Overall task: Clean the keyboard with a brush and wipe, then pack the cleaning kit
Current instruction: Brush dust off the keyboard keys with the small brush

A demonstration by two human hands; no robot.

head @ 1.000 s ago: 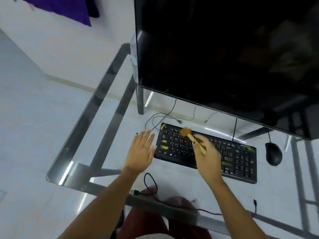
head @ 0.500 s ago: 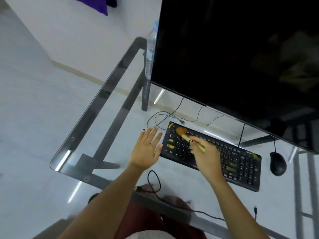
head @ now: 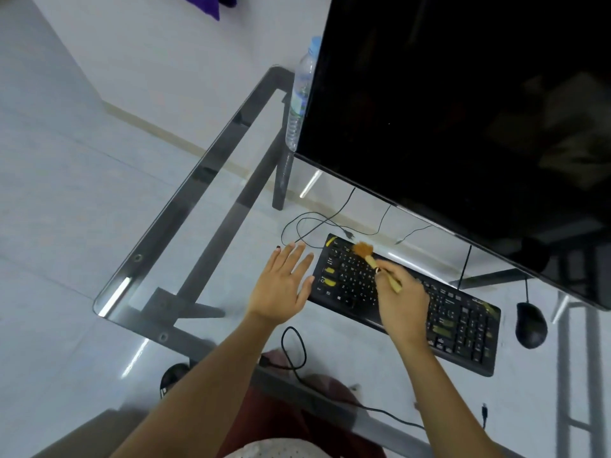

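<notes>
A black keyboard [head: 456, 322] with some yellow keys lies on the glass desk [head: 205, 193]. My right hand [head: 405, 304] grips the pale wooden handle of a small brush [head: 367, 254]; its orange bristles touch the keyboard's far left corner. My left hand [head: 284, 282] lies flat on the glass with fingers spread, its thumb against the keyboard's left end. No wipe or kit case shows in view.
A large dark monitor [head: 463, 110] overhangs the keyboard's far side. A black mouse [head: 530, 323] sits to the right. A plastic water bottle [head: 301, 94] stands behind the monitor's left edge. Thin cables [head: 317, 223] loop near the keyboard and along the desk's near edge.
The brush has swept leftward along the top key rows to the keyboard's far left corner. My left hand has stayed beside the keyboard. The camera has shifted.
</notes>
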